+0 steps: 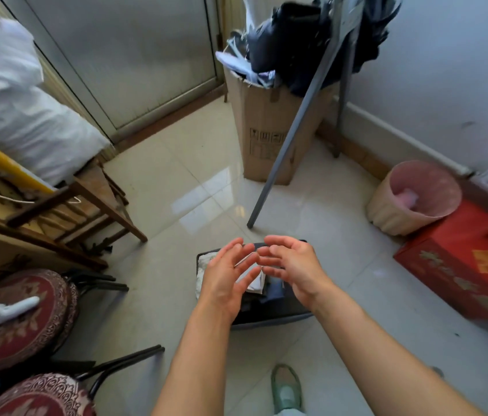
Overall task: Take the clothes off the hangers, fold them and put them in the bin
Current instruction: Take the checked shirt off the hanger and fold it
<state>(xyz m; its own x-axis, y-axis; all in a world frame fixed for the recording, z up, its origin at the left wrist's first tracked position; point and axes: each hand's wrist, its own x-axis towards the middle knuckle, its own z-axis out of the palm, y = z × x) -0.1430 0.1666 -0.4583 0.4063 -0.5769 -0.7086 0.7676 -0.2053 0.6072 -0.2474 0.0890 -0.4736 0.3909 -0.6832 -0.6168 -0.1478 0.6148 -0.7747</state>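
Two hands over bin (269, 322), floor centre, just ahead of green shoe (286, 388). L hand (227, 280) and R hand (293, 265) both empty, fingers spread loose, slightly bent, tips nearly meeting above it. Bin: dark grey, rectangular, low walls. Inside, folded clothes: pale cream piece (205, 262) at left edge, white-grey one (254, 283) mid, navy fabric (272, 291) beside it. More dark garments (290, 40) bunched up top on grey rack (290, 127), above cardboard box (260, 121).
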